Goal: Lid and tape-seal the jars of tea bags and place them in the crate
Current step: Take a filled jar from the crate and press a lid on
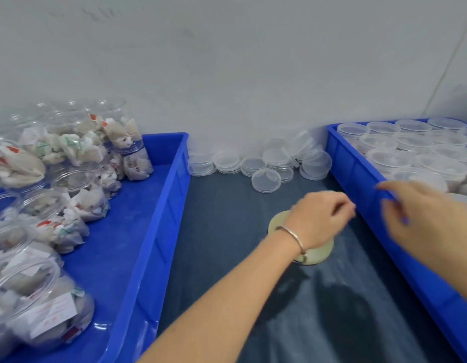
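Currently, the left hand (320, 218) hovers over the tape roll (300, 239), which lies flat on the dark work surface (227, 231) just beside the near wall of the right crate (358, 174). Its fingers are curled, apparently pinching something small near the crate wall; a tape end cannot be confirmed.

The right hand (421, 216) is motion-blurred above the right crate's rim, so its finger state cannot be determined. That crate holds lidded jars (410, 150).

Unlidded jars of tea bags (78, 195) lie crowded in the left crate (138, 231), most tilted or on their sides. Loose lids (266, 163) sit in low stacks along the far edge of the work surface.

Probable hazards:
- A loose tape end may fold onto itself or stick to the crate wall.
- Open, tilted jars may spill tea bags when lifted.
- A reach for a lid may topple the stacks.
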The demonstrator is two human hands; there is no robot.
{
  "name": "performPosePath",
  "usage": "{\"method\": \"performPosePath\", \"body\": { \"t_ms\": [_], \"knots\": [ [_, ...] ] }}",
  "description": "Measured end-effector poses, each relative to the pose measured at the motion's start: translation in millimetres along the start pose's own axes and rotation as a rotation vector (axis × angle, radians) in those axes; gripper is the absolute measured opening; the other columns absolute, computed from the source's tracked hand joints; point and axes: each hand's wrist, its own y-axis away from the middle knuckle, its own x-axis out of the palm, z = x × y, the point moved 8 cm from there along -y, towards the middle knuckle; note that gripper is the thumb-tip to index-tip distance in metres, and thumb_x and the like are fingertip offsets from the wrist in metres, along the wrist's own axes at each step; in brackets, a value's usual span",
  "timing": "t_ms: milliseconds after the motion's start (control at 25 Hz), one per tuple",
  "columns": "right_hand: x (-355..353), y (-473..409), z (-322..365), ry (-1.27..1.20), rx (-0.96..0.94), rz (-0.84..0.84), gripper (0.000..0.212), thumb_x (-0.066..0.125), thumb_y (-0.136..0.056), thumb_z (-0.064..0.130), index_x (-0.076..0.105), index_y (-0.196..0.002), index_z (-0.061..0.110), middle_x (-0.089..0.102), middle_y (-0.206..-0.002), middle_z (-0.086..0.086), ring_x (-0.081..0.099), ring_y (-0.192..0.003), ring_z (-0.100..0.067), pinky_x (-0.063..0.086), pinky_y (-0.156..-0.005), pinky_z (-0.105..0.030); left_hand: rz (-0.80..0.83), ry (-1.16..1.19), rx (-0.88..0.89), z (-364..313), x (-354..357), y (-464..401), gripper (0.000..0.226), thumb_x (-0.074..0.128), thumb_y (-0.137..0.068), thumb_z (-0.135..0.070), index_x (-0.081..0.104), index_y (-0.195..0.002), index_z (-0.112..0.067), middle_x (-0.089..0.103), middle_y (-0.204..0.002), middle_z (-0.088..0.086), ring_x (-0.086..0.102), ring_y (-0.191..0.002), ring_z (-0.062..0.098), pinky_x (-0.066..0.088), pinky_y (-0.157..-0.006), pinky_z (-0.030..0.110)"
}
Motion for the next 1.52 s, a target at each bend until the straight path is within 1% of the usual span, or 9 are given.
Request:
{"method": "performPosePath", "body": {
  "t_ms": [120, 280, 400, 480, 600, 880, 1080, 1320, 1520],
  "knots": [
    [43, 11, 124, -0.429, -0.249, 0.179, 0.027, 0.048, -0.085, 0.019, 0.064, -0.107, 0.022, 0.066, -0.097, 0.000, 0.061, -0.084, -0.024, 0.046, -0.072, -0.034, -0.259, -0.008, -0.168, 50, -83, 21, 0.021, 0.049, -0.095, -0.013, 0.066, -0.084, -0.007, 0.069, -0.088, 0.012, 0.060, -0.083, 0.029, 0.045, -0.077, 0.036],
    [96, 21, 244, -0.822, -0.244, 0.376, 0.020, 0.048, -0.092, 0.014, 0.055, -0.110, 0.011, 0.052, -0.109, -0.005, 0.051, -0.102, -0.022, 0.040, -0.087, -0.036, -0.561, -0.027, -0.371, 125, -188, 74, 0.014, 0.052, -0.093, -0.011, 0.064, -0.087, -0.008, 0.060, -0.075, 0.001, 0.052, -0.069, 0.014, 0.041, -0.070, 0.027],
    [119, 42, 314, -0.974, -0.288, 0.491, 0.028, 0.047, -0.095, 0.019, 0.048, -0.120, 0.008, 0.045, -0.124, -0.007, 0.039, -0.120, -0.019, 0.036, -0.100, -0.036, -0.668, -0.094, -0.478, 176, -238, 113, 0.008, 0.053, -0.091, -0.006, 0.060, -0.096, -0.006, 0.061, -0.092, 0.009, 0.054, -0.080, 0.019, 0.045, -0.079, 0.031],
    [137, 59, 340, -0.886, -0.360, 0.594, 0.039, 0.044, -0.096, 0.023, 0.041, -0.132, 0.006, 0.035, -0.141, -0.005, 0.012, -0.142, -0.017, 0.030, -0.109, -0.039, -0.686, -0.222, -0.499, 196, -267, 125, 0.018, 0.054, -0.088, 0.000, 0.056, -0.106, -0.001, 0.057, -0.101, 0.014, 0.053, -0.084, 0.021, 0.046, -0.085, 0.036],
    [153, 65, 344, -0.779, -0.388, 0.677, 0.045, 0.036, -0.096, 0.015, 0.031, -0.140, 0.007, 0.019, -0.151, 0.008, -0.019, -0.144, -0.008, 0.037, -0.104, -0.039, -0.691, -0.509, -0.468, 210, -323, 116, 0.035, 0.057, -0.084, 0.002, 0.049, -0.118, 0.004, 0.052, -0.116, 0.022, 0.052, -0.103, 0.034, 0.043, -0.092, 0.042],
    [148, 68, 344, -0.797, -0.381, 0.745, 0.045, 0.033, -0.095, 0.010, 0.029, -0.139, 0.010, 0.016, -0.149, 0.014, -0.023, -0.141, -0.003, 0.043, -0.082, -0.033, -0.589, -0.783, -0.539, 234, -396, 42, 0.062, 0.051, -0.090, -0.009, 0.025, -0.146, -0.010, 0.021, -0.153, 0.013, 0.038, -0.128, 0.040, 0.038, -0.102, 0.051],
    [151, 67, 347, -0.709, -0.433, 0.726, 0.044, 0.036, -0.095, 0.013, 0.029, -0.138, 0.009, 0.016, -0.147, 0.009, -0.027, -0.140, -0.006, 0.026, -0.112, -0.043, -0.460, -0.794, -0.664, 266, -399, 15, 0.054, 0.047, -0.095, -0.016, 0.026, -0.145, -0.006, 0.018, -0.152, 0.016, 0.040, -0.125, 0.046, 0.037, -0.103, 0.050],
    [153, 67, 348, -0.722, -0.428, 0.742, 0.047, 0.036, -0.094, 0.012, 0.027, -0.140, 0.011, 0.013, -0.148, 0.013, -0.028, -0.139, -0.004, 0.029, -0.111, -0.041, -0.624, -0.750, -0.788, 275, -402, 29, 0.029, 0.043, -0.100, -0.018, 0.058, -0.120, -0.001, 0.030, -0.140, 0.019, 0.042, -0.118, 0.044, 0.042, -0.093, 0.049],
    [154, 66, 349, -0.751, -0.437, 0.695, 0.046, 0.035, -0.092, 0.010, 0.030, -0.138, 0.010, 0.016, -0.148, 0.013, -0.025, -0.141, -0.004, 0.033, -0.108, -0.039, -1.063, -0.622, -0.599, 237, -368, 55, 0.026, 0.040, -0.101, -0.023, 0.058, -0.110, -0.006, 0.045, -0.131, 0.014, 0.037, -0.119, 0.037, 0.032, -0.082, 0.037]
  ]
}}
